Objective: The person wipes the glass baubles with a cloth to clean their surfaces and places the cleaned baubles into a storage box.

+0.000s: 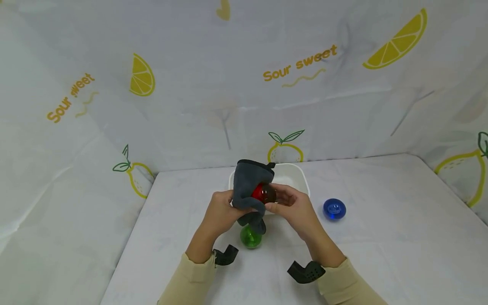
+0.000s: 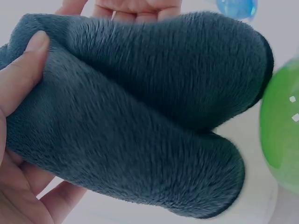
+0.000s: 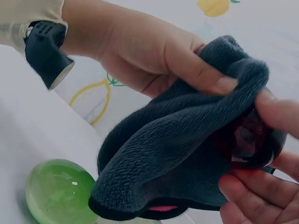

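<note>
A dark grey fleecy cloth point(image 1: 248, 180) with black edging hangs in folds from my left hand point(image 1: 225, 212), its thumb over the near side and fingers behind. My right hand point(image 1: 293, 207) holds a shiny see-through red ball point(image 1: 263, 192) between thumb and fingers, against the cloth. In the right wrist view, the cloth point(image 3: 159, 144) partly covers the red ball point(image 3: 250, 140). Under the cloth's hanging end, a clear green ball point(image 1: 250, 237) sits on the table; it shows large at the right of the left wrist view.
Behind the hands stands a white tray point(image 1: 293, 173), partly hidden by the cloth. To the right lies a round see-through blue ball point(image 1: 334, 209) on the white-covered table point(image 1: 389, 237). A lemon-printed white sheet point(image 1: 213, 97) rises at the table's back edge.
</note>
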{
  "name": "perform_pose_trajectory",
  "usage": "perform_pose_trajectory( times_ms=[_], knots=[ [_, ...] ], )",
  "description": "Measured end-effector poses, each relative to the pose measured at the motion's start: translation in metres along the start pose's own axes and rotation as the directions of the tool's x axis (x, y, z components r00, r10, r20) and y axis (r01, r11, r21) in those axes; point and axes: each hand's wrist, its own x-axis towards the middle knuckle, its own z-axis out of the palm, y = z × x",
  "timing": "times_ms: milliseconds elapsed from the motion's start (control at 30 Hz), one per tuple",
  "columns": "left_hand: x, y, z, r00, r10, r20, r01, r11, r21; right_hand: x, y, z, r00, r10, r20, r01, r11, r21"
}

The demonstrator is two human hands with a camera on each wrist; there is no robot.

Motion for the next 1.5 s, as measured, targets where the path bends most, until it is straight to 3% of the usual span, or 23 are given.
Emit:
perform_pose_trajectory(
  times_ms=[200, 367, 567, 767, 967, 1033, 1167, 1367, 1500],
  knots=[
    [-0.0005, 0.0007, -0.0058, 1.0, -0.012, -0.023, 0.01, 0.996, -0.089, -0.0001, -0.003, 0.0002, 0.999, 0.044, 0.028, -0.044, 0.999, 0.001],
    [-0.0011, 0.0019, -0.0066, 0.999, -0.035, 0.021, 0.037, 0.994, -0.105, 0.0, -0.0024, -0.0006, 0.995, 0.049, 0.083, -0.048, 0.999, -0.017],
    [-0.0029, 0.0026, -0.007, 0.997, -0.049, 0.066, 0.058, 0.989, -0.14, -0.0006, -0.0004, -0.0008, 0.981, 0.113, 0.156, -0.11, 0.994, -0.023],
    [-0.005, 0.0038, -0.0086, 0.997, -0.023, 0.071, 0.036, 0.982, -0.187, -0.0021, 0.0005, 0.001, 0.948, 0.163, 0.272, -0.165, 0.986, -0.018],
    [-0.0036, 0.0032, -0.0067, 0.999, 0.0, -0.034, -0.007, 0.98, -0.199, -0.001, 0.0039, 0.0052, 0.9, 0.136, 0.414, -0.18, 0.981, 0.068],
    [-0.0019, 0.0019, -0.0051, 0.997, -0.01, -0.075, -0.005, 0.979, -0.204, -0.0009, 0.0045, 0.0052, 0.904, 0.115, 0.412, -0.169, 0.981, 0.098],
    [0.001, -0.0004, -0.0025, 0.989, -0.074, -0.124, 0.045, 0.974, -0.222, -0.0008, 0.0053, 0.003, 0.939, 0.056, 0.34, -0.108, 0.985, 0.134],
    [0.0014, -0.0028, -0.002, 0.986, -0.118, -0.117, 0.086, 0.964, -0.25, -0.0017, 0.0042, 0.0017, 0.976, -0.044, 0.215, 0.009, 0.987, 0.161],
    [0.0002, -0.0022, -0.0024, 0.985, -0.135, -0.105, 0.103, 0.959, -0.264, -0.0044, 0.0006, 0.0041, 0.989, -0.048, 0.138, 0.026, 0.987, 0.159]
  ],
)
